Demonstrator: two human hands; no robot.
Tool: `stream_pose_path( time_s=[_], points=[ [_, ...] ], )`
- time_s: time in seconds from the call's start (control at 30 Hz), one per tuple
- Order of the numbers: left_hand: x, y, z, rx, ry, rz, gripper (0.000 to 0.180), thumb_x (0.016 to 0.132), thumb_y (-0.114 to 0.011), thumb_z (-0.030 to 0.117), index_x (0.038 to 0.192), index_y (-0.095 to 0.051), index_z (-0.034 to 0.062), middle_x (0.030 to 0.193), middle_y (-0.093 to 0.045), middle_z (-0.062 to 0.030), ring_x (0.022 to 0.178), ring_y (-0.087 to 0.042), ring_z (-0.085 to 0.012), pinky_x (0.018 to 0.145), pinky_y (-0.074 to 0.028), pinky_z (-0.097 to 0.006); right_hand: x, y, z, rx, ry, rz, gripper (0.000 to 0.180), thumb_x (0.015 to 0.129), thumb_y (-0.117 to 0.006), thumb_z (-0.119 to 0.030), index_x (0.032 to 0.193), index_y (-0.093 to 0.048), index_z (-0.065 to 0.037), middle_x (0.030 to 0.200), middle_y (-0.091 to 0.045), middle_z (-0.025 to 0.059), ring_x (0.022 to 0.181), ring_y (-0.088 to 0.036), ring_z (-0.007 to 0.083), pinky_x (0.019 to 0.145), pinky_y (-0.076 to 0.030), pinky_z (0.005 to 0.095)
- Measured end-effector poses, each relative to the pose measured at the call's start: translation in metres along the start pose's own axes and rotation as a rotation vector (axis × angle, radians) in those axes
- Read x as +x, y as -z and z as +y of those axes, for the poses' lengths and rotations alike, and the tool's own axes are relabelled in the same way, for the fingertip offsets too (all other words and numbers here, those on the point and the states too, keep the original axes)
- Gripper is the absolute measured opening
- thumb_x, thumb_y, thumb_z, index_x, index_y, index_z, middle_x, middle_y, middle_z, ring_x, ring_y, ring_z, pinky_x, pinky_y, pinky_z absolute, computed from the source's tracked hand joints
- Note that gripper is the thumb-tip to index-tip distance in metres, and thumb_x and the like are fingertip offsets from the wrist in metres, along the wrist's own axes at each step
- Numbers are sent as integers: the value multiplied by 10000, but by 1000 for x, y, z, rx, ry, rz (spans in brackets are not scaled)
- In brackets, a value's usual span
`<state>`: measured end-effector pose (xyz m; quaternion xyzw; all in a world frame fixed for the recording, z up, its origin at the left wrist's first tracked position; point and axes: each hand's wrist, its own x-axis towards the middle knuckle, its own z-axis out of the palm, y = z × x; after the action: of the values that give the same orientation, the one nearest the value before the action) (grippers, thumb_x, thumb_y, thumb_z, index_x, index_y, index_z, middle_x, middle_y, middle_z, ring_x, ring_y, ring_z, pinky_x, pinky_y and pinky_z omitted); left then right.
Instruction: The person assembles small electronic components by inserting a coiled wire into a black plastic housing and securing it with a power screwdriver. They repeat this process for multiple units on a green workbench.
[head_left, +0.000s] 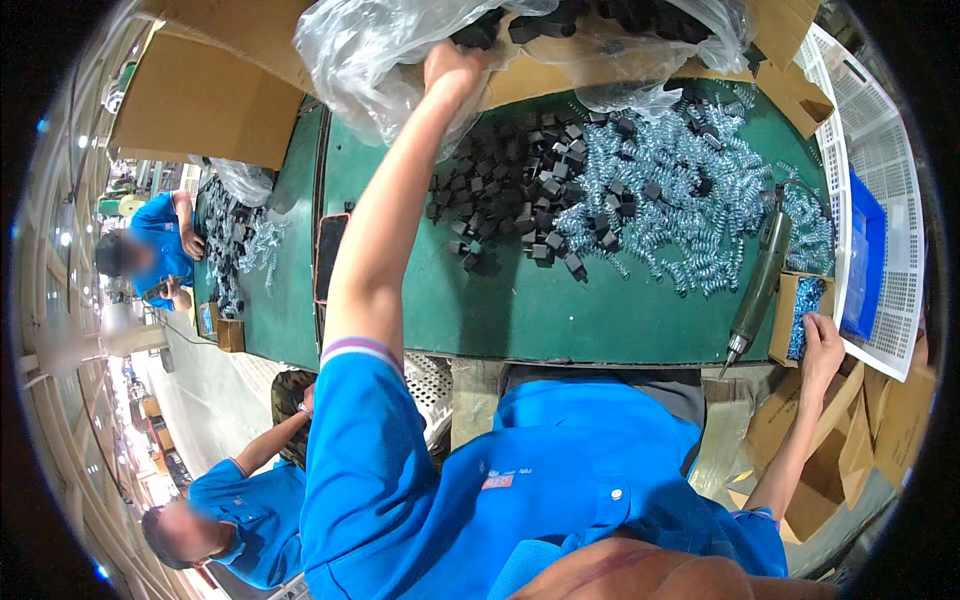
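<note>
My left arm reaches to the far side of the bench, where my left hand is curled at the mouth of a clear plastic bag. Black parts lie in that bag, close to my knuckles; what the fingers hold, if anything, is hidden. At the right edge, my right hand has its fingers bent together at a small cardboard box of tiny blue screws. Anything between those fingertips is too small to make out. An olive power screwdriver lies just left of the box.
Loose black blocks and a heap of metal springs cover much of the green bench. A dark phone lies at left. White crates with a blue tray stand right. Two people in blue shirts are at left.
</note>
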<state>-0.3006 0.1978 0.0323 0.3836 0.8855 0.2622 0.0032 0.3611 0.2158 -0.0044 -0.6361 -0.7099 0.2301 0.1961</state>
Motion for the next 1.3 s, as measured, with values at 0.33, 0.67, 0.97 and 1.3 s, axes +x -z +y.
stream_pose_path(
  time_s=[0.33,0.67,0.97,1.3],
  points=[
    [164,-53,-114,564,-167,-64,676,809,-607,634,1122,-680,40,1182,-659,-199,1089,-638,-371,876,-515,-466,-13,11,-20,547,-184,168,216,918,-652,-67,1118,-653,17,876,-688,58,708,-633,90,583,-452,190],
    [-76,37,39,142,-440,212,686,665,-805,419,1235,-593,104,1082,-648,-171,1063,-594,-369,919,-472,-458,-125,-11,-53,1008,-347,-102,160,907,-632,-37,1053,-625,29,933,-689,133,782,-690,184,614,-542,240],
    [-333,41,91,91,-1274,-534,568,796,-551,111,1336,-569,288,1349,-513,-171,1204,-522,-351,1002,-420,-481,-163,-78,-51,1115,-383,-168,155,896,-638,-3,1041,-587,22,883,-647,91,740,-672,161,619,-537,237],
    [-324,47,98,-21,-1179,-887,690,668,-661,5,1313,-592,239,1500,-369,-167,1443,-258,-373,1130,-222,-606,-167,-89,-64,1199,-416,-55,205,910,-624,-3,1095,-542,31,911,-645,113,806,-690,206,673,-567,276]
  ],
)
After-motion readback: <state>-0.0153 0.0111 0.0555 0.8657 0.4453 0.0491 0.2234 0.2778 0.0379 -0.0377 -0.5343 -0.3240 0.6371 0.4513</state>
